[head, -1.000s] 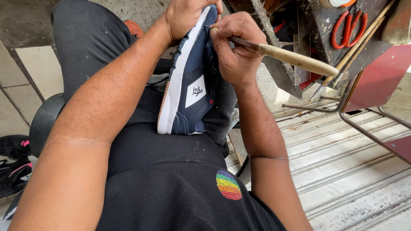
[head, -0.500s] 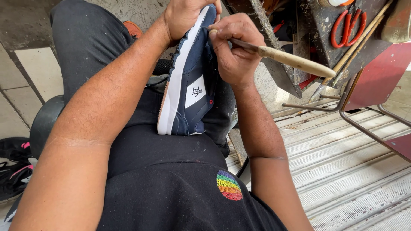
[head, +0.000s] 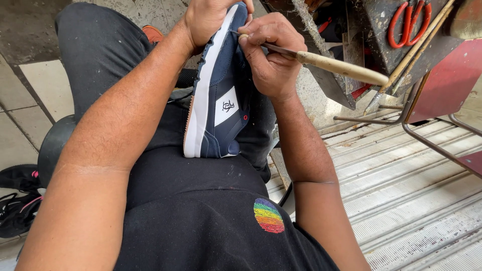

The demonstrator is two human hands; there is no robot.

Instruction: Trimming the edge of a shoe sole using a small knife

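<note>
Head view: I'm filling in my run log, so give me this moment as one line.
left hand: grips shoe on lap | right hand: holds wooden-handled awl, tip at shoe's upper edge | nearby: red scissors

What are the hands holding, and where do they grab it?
Left hand grips the navy shoe at its toe end; right hand holds the wooden-handled awl near its metal front.

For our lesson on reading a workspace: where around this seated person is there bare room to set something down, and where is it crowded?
Bare room: the ribbed metal floor at lower right, bordered by the right forearm and the red metal frame; also the pale floor tiles beside the left thigh. Crowded: the lap, filled by the navy shoe, both hands and the wooden-handled tool; the cluttered bench with red scissors; black shoes at lower left.
</note>
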